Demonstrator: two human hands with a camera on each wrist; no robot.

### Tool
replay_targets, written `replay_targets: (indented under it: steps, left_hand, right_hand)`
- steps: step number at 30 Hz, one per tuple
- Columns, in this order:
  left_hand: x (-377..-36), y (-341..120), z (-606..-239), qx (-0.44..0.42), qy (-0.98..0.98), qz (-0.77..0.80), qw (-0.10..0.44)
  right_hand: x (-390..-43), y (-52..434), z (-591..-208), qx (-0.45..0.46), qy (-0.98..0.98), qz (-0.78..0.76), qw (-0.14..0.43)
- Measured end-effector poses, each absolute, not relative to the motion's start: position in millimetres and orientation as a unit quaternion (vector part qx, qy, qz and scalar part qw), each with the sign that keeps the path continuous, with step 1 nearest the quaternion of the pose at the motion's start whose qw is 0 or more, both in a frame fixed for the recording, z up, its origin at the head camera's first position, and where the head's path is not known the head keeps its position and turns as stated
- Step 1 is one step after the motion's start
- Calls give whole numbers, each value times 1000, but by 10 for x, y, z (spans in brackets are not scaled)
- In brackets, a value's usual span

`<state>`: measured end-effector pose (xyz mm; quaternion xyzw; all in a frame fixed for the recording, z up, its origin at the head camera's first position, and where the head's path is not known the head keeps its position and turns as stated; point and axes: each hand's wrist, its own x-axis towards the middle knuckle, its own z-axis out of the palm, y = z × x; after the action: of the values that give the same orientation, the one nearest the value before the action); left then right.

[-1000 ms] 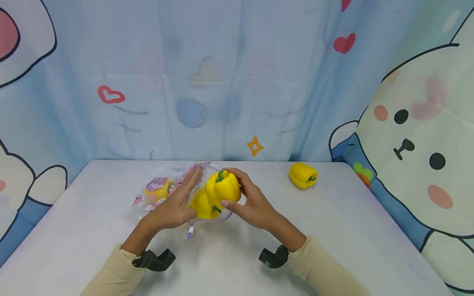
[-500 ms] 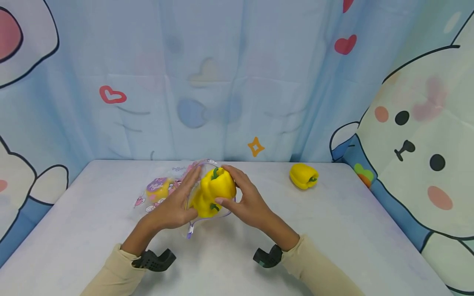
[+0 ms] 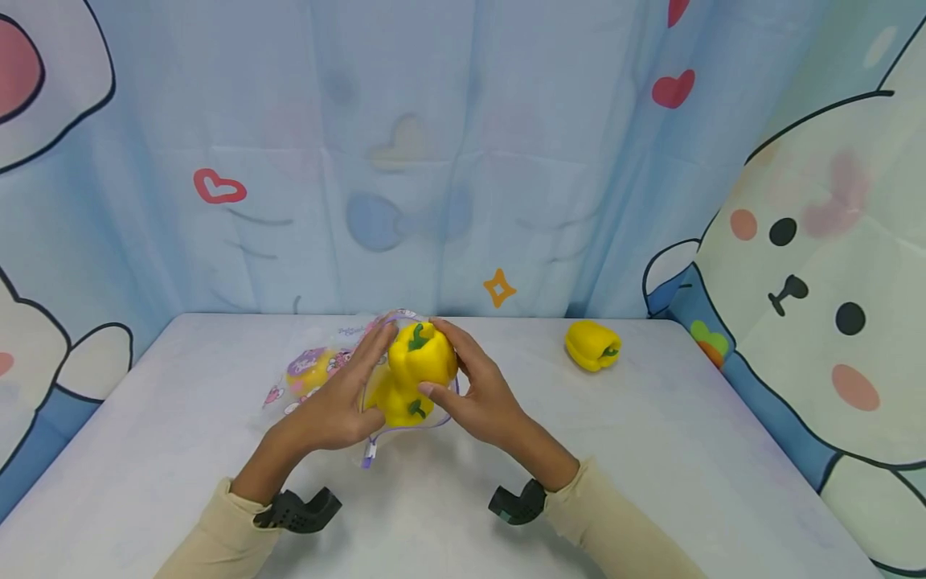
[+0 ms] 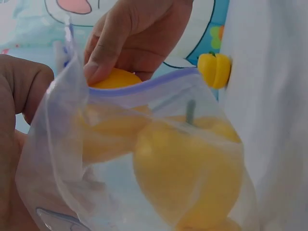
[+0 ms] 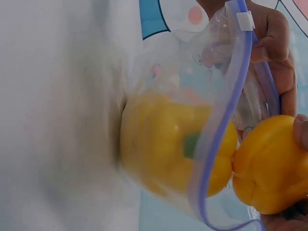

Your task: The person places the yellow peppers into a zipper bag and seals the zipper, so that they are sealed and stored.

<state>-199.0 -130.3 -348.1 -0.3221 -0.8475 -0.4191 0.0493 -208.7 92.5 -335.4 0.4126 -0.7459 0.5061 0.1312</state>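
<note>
From the head view, my left hand stood at the left side of the bag, its fingers straight and the thumb apart, touching the rim. My right hand gripped a pepper from the right, thumb in front, fingers curved behind. This pepper was at the mouth of the bag, with its stem upward, and the bagged pepper was just below it. The far pepper lay on its side on the surface, well apart from my hands.

From the left wrist, the lower part of the gripped pepper showed through the plastic, beneath the purple rim; its top was above. Beside my left thumb, the bag's wall was creased.

From the right wrist, the bagged pepper had its green stem toward the rim, and the gripped one seemed to touch it. A white slider sat on the rim.
</note>
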Motion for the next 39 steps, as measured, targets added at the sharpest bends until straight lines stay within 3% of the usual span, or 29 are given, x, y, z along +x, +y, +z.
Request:
replay_targets:
  steps: [8, 16, 29, 39]
  left_hand:
    - [-1993, -1297, -3485, -334, -848, -408, 54]
    - [-1979, -1271, -3483, -338, -853, -394, 58]
    - [-2006, -1263, -3504, -345, -850, -393, 57]
    - [-2008, -1259, -3532, -333, -863, -377, 47]
  right_hand:
    - [-2111, 873, -3467, 387, -766, 499, 123]
    - [-2308, 845, -3789, 350, -773, 507, 151]
    - [-2252, 802, -3859, 378, -769, 463, 227]
    - [-2263, 819, -3848, 398, -800, 414, 174]
